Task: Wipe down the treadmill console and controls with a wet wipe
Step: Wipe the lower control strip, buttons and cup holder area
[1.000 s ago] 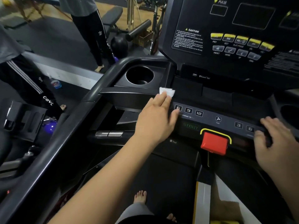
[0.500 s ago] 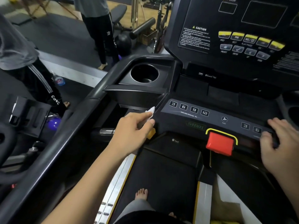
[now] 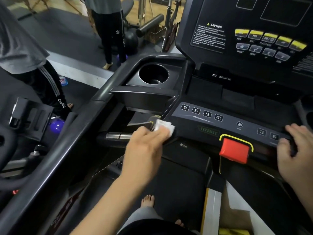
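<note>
The black treadmill console [image 3: 237,102] fills the right half of the head view, with numbered incline buttons [image 3: 201,112], a green START label [image 3: 208,131] and a red stop key [image 3: 234,152]. My left hand [image 3: 144,150] presses a folded white wet wipe [image 3: 163,128] against the console's lower left corner, just left of START. My right hand [image 3: 296,153] rests on the console's right front edge, fingers curled over it beside the speed buttons [image 3: 267,134]. The upper display panel [image 3: 254,31] carries yellow and grey buttons.
A round cup holder [image 3: 153,74] sits left of the console, with the black side handrail [image 3: 67,150] running down to the lower left. Two people [image 3: 108,28] stand on the gym floor at left. My bare feet [image 3: 148,200] are on the belt below.
My left hand slid the wipe from the cup-holder tray edge down to the console's lower left corner, then slightly right toward START. My right hand stayed on the right edge.
</note>
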Available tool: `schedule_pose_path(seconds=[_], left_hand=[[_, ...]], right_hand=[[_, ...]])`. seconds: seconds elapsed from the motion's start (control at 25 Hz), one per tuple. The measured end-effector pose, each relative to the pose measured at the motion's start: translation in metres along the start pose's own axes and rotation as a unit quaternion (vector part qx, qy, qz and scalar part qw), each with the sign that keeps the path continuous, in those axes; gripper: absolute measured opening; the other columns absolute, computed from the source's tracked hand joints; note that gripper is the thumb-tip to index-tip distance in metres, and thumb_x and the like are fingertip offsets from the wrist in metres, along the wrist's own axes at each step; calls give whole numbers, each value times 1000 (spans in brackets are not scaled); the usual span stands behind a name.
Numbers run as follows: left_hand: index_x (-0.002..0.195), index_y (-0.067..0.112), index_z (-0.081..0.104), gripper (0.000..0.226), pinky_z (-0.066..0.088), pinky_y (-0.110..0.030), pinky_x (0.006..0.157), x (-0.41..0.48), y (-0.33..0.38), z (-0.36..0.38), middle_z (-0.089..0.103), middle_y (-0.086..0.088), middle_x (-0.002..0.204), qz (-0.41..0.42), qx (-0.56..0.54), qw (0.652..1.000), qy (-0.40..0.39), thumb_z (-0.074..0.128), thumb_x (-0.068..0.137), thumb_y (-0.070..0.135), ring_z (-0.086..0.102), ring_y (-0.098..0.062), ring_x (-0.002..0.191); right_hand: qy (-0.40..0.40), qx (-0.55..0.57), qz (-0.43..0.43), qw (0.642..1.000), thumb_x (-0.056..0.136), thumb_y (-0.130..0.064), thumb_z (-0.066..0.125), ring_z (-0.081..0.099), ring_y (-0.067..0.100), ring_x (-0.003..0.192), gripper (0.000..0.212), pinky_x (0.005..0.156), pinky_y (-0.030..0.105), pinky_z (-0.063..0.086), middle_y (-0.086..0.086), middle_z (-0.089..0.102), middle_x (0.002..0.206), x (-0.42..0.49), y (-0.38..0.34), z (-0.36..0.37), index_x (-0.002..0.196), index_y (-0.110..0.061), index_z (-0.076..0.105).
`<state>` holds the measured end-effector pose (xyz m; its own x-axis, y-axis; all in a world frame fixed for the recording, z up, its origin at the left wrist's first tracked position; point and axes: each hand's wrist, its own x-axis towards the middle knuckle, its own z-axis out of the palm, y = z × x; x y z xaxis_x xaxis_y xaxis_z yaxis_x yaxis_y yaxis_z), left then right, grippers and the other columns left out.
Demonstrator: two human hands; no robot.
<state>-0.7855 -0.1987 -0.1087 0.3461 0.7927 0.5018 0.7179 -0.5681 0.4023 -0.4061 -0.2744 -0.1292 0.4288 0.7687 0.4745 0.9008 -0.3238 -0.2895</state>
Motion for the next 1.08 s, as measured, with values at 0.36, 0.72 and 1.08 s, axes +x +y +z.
schedule_pose_path(seconds=[0.36,0.72,1.08], left_hand=[[117,5,68,40,26,-32,64,11,13,17,69,-3,114,85,100,990,-45,40,88,5,36,-21,72],[110,5,72,43,35,-32,63,13,59,37,71,-11,111,95,84,991,-52,42,79,8,52,-24,70],[109,5,71,49,33,-34,63,12,52,31,69,-9,109,59,86,992,-66,37,74,3,46,-25,68]], right_hand=[[-6,-11,-1,1000,94,-33,37,37,26,140,49,117,51,27,13,48,145,0,-6,-7,135,-10,49],[-15,4,-4,1000,92,-31,39,39,28,138,50,117,50,27,15,51,142,0,-19,-21,133,-5,53],[-14,0,-5,1000,93,-29,41,39,27,138,48,116,46,29,15,52,142,-1,-25,-25,133,-5,54]])
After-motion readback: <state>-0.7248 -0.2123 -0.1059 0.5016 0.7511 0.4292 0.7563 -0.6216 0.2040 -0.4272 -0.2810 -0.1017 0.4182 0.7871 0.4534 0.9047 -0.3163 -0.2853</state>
